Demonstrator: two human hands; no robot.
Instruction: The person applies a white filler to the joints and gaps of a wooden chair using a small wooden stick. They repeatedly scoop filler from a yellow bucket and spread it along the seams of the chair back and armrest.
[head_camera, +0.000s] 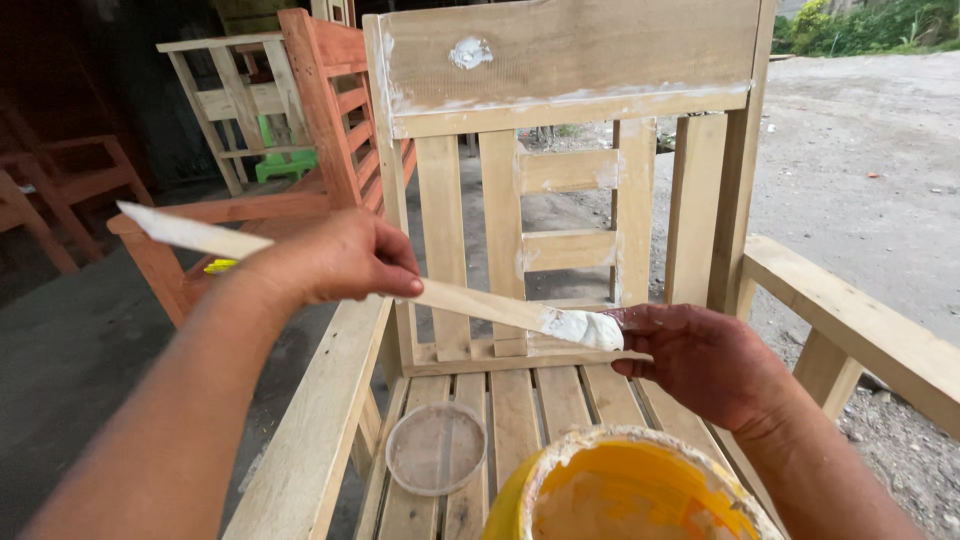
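Putty stick getting wiped over a bare wooden chair (560, 180)

The left hand (340, 260) is pinching a flat wooden stick (400, 285) mid-length, grip closed tight on it, while the right hand (700, 360) is touching the white putty blob (585, 328) on its tip, fingers curled under it, just above the seat slats. A yellow bucket (620, 490) and round plastic lid (436, 448) are sitting on the seat below.

Raw matt wood chair (570, 60) w/ white filler smears, wood stick (300, 258), plastic bucket (625, 490).
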